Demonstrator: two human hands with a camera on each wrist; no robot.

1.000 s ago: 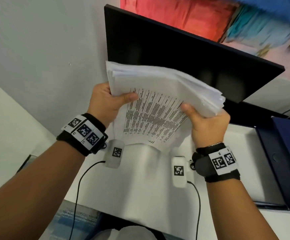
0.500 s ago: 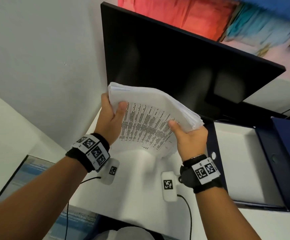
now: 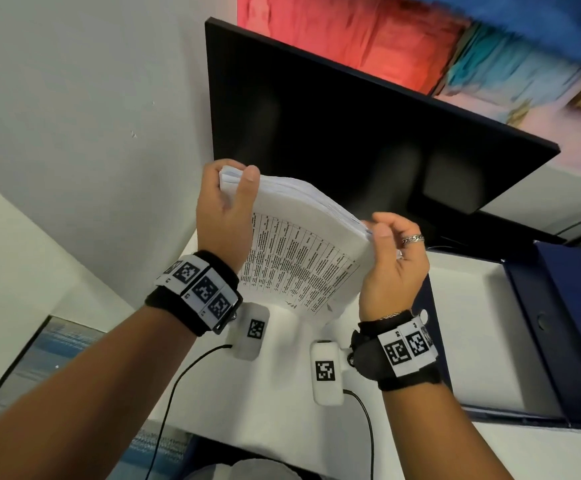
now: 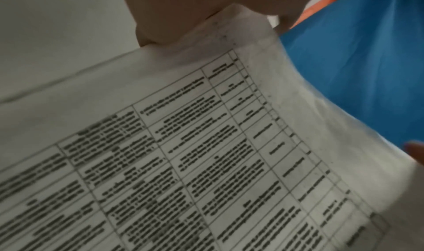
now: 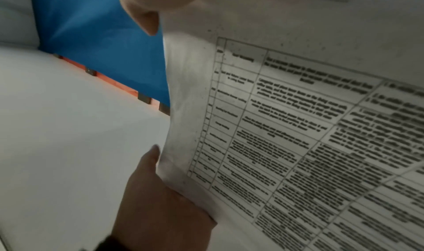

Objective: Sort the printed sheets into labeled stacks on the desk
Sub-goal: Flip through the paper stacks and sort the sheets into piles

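A thick stack of printed sheets (image 3: pixel 299 251) stands almost on edge above the white desk (image 3: pixel 282 393), its front page a dense table of text. My left hand (image 3: pixel 226 216) grips its upper left corner, with the thumb lying over the front page. My right hand (image 3: pixel 393 265) holds the right edge, its thumb against the paper and its ringed fingers curled behind. The left wrist view shows the printed page (image 4: pixel 206 155) under my thumb. The right wrist view shows the same page (image 5: pixel 298 128) and the left hand (image 5: pixel 156 200) at its far edge. Whether the bottom edge touches the desk I cannot tell.
A black monitor (image 3: pixel 351 133) stands right behind the stack. An open dark blue binder (image 3: pixel 559 323) lies on the desk at the right, with a white sheet (image 3: pixel 472 323) inside it. A white wall (image 3: pixel 91 133) closes the left side.
Both hands have brought the stack down toward the desk and tipped it more upright. My left thumb slid up to the top corner, and my right hand shifted onto the side edge.
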